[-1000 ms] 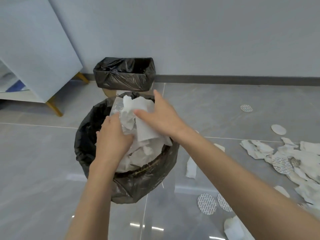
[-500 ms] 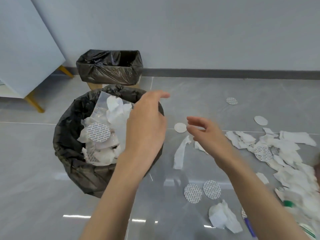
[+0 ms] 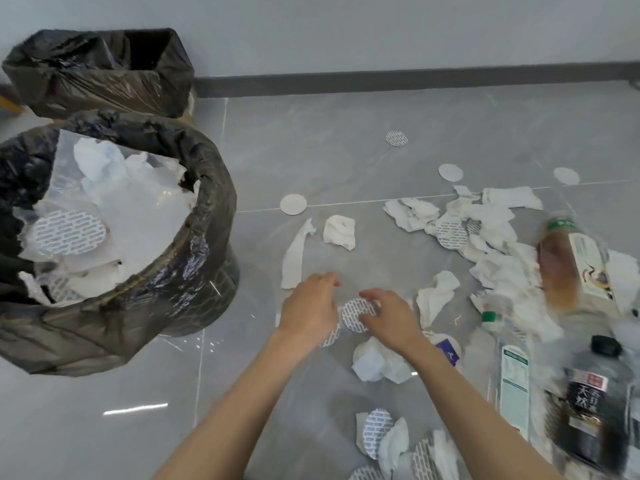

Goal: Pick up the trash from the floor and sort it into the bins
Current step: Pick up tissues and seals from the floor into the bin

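My left hand (image 3: pixel 309 311) and my right hand (image 3: pixel 391 315) hover low over the grey floor with fingers spread, holding nothing. Between them lies a round printed seal disc (image 3: pixel 356 314); a second disc (image 3: pixel 330 336) peeks out under my left hand. A round bin (image 3: pixel 194 271) lined with a black bag stands at left, stuffed with white paper and a disc. A rectangular black-lined bin (image 3: pixel 104 72) sits behind it by the wall. Crumpled tissues (image 3: pixel 340 231) and torn paper (image 3: pixel 502 251) litter the floor.
Plastic bottles lie at right: a brown-tinted one (image 3: pixel 568 261), a dark-labelled one (image 3: pixel 588 407) and a clear one (image 3: pixel 509 368). More discs (image 3: pixel 293 204) and tissue (image 3: pixel 379 363) are scattered near my arms. The dark baseboard (image 3: pixel 415 83) runs along the wall.
Both hands left the round bin and the paper in it, swung right and dropped down to the floor beside the printed discs. The view turned right and downward.
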`<move>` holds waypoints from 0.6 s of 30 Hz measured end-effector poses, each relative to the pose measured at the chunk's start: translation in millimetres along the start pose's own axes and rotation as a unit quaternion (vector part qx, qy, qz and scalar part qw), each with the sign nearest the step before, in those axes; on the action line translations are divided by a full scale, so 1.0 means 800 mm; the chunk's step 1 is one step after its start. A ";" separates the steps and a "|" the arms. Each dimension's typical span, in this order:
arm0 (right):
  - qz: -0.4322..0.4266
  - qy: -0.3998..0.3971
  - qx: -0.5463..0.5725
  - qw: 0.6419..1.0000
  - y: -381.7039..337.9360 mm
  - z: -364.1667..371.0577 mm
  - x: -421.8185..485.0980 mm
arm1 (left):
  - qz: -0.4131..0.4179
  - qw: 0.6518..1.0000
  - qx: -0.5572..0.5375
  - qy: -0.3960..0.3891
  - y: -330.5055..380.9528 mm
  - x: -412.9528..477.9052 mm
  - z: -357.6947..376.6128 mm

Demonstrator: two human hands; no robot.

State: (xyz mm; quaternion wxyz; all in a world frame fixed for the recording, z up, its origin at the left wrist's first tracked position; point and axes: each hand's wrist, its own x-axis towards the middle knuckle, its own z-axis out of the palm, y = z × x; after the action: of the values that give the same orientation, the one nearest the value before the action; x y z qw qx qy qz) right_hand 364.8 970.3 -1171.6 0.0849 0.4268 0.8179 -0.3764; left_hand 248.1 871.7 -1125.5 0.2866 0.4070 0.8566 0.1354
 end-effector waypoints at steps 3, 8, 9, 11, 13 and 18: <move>-0.026 0.019 -0.045 0.998 0.009 0.023 0.003 | -0.027 0.998 0.012 -0.058 -0.019 0.002 0.035; -0.034 0.053 -0.040 0.997 0.019 0.033 0.001 | -0.020 0.998 0.042 -0.039 -0.033 0.001 0.062; -0.022 0.055 -0.026 0.998 0.020 0.031 0.002 | -0.019 0.998 0.039 -0.034 -0.034 0.001 0.063; -0.004 0.048 -0.021 0.999 0.023 0.024 0.005 | -0.026 0.999 0.015 -0.033 -0.035 0.002 0.066; 0.001 0.054 0.003 0.999 0.022 0.011 0.005 | -0.027 0.999 -0.009 -0.033 -0.037 0.002 0.070; 0.017 0.026 0.213 0.976 0.019 -0.041 -0.032 | -0.046 0.996 -0.074 -0.007 -0.046 -0.002 0.069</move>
State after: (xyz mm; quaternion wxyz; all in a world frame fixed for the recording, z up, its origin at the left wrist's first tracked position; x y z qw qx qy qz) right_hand 398.4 982.0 -1144.6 -0.0229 0.4590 0.7132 -0.5293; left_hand 259.2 847.2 -1185.8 0.3275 0.3460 0.8602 0.1819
